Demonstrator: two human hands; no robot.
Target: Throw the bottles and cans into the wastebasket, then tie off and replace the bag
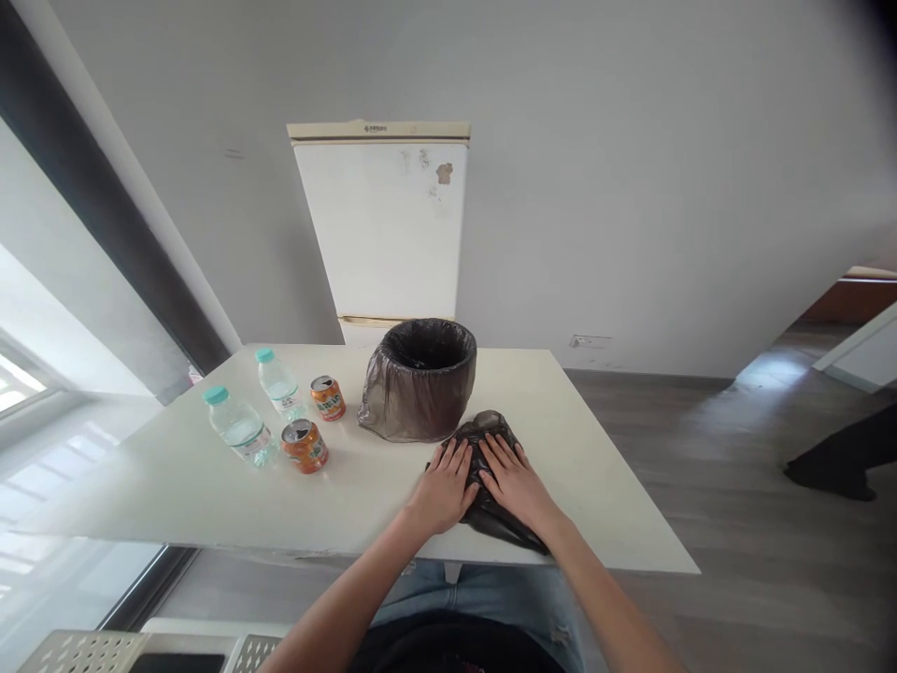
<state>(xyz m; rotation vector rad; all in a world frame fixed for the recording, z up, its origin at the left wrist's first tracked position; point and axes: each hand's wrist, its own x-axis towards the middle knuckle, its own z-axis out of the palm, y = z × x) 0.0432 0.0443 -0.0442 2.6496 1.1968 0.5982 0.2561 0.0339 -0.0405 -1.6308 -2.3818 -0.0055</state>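
A black plastic bag (pixel 501 519) lies bunched on the white table near its front edge. My left hand (pixel 443 488) rests flat on the bag's left side, fingers stretched out. On its right side lies my right hand (pixel 515 481), also flat with fingers extended. Both palms partly cover the bag, so what is under them is hidden. Just behind the hands stands a bin (pixel 438 397) lined with a thin dark bag, whose edge folds over the rim and hangs loosely at the left. The bin's inside looks dark.
Left on the table (pixel 378 505) stand two clear bottles with teal caps, a front bottle (pixel 242 428) and a rear bottle (pixel 278 381), beside two orange cans, a near can (pixel 305 447) and a far can (pixel 327 398). A white refrigerator (pixel 385 224) stands behind. Dark clothing (pixel 841 458) shows at far right.
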